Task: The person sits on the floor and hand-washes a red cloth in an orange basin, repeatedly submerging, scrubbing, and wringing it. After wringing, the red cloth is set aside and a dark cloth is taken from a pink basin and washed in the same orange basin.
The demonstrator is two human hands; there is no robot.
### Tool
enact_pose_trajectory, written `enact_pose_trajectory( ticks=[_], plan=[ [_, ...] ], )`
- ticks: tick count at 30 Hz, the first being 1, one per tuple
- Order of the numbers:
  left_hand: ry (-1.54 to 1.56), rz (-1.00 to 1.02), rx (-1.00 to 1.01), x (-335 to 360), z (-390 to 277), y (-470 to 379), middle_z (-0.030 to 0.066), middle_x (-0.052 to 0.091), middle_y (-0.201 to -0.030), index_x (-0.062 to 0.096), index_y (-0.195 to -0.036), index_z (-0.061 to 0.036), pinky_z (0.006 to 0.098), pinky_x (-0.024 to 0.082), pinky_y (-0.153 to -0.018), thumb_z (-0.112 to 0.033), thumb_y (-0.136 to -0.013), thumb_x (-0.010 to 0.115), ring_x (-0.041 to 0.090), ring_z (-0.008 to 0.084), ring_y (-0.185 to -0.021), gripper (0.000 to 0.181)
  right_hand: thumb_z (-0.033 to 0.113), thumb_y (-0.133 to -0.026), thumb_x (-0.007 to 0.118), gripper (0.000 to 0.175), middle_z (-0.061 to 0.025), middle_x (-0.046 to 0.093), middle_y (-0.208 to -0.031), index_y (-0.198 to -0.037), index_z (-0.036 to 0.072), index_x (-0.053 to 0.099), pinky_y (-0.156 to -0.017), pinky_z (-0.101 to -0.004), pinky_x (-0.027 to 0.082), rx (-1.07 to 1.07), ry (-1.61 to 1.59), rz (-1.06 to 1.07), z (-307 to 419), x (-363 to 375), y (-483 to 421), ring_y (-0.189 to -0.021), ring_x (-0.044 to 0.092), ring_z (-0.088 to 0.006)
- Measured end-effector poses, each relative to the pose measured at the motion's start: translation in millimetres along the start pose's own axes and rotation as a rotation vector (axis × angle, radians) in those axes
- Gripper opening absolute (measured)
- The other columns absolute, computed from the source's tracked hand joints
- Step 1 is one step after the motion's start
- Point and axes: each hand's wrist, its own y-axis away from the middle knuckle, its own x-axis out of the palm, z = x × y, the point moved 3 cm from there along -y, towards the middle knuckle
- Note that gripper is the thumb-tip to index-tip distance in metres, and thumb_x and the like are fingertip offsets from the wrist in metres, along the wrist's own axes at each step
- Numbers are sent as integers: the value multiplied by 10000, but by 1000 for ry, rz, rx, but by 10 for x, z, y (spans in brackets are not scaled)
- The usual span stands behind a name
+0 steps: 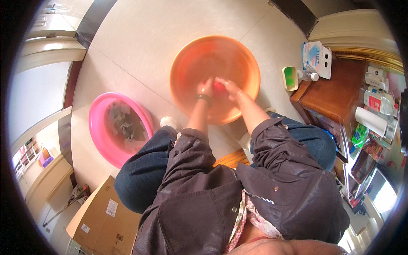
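An orange plastic basin (185, 60) with cloudy water stands on the floor in front of me, between my knees. Both hands are over or partly in its water. My left hand (205, 87), with a dark bracelet at the wrist, is at the near side of a small red item (218, 85), its fingers curled. My right hand (230, 86) reaches in from the right and touches the red item. What the item is, I cannot tell. To the left, a pink plastic basin (95, 127) holds water and dark grey cloth (127, 125).
A cardboard box (105, 220) stands at the lower left. On the right is a brown wooden cabinet (338, 92) with a plastic bottle (307, 75), a paper towel roll (370, 121) and a white-blue package (315, 59). A green-filled tray (289, 78) lies near its corner.
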Motion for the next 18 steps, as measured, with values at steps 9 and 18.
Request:
enact_pose_trajectory(
  ticks=[9,18],
  plan=[
    [-205,-46,70,43,468,-329,178,628,-1002,588,-1046,-48,417,494,-732,-256,-891,446,612,271,-857,295,408,-727,716,497,-160,638,-974,-1048,49,597,-804,-362,476,-340,463,-529,-1,86,-69,-922,608,-268],
    [-60,-318,160,99,-89,8,142,653,-862,614,-1016,10,361,491,-731,-367,-771,667,624,241,-791,452,274,-929,489,351,-106,588,-1073,-1188,39,519,-870,-346,447,-436,375,-403,1,17,-109,-983,554,-203]
  ],
)
